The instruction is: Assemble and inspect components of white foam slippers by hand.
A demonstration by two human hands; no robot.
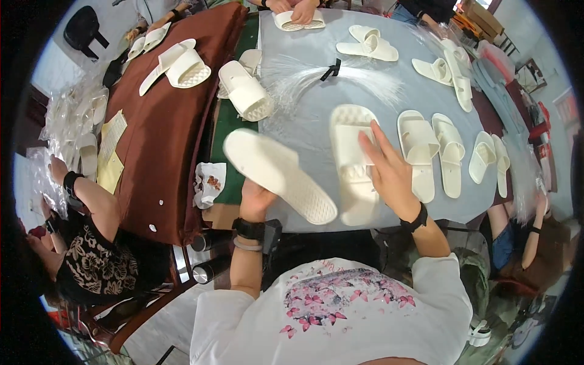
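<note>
My left hand point(257, 198) is closed around a cream slide slipper point(274, 170), lifted and tilted with its patterned sole showing. Part of that hand is hidden behind the slipper. In front of me, a second cream slipper point(348, 158) has its textured footbed facing up and its outline slightly blurred. My right hand point(389, 173) lies against its strap, fingers stretched and apart; its thumb is hard to make out. Just right of this hand are two more slippers, one near point(417, 158) and one farther right point(450, 155).
A bundle of clear plastic strands point(359, 79) tied with a black band lies mid-table. More slippers point(246, 91) are around the grey tabletop point(298, 55). A brown padded surface point(155, 146) stands left, with a crumpled tissue point(210, 182) beside it. Co-workers' hands point(295, 11) are at the far edge.
</note>
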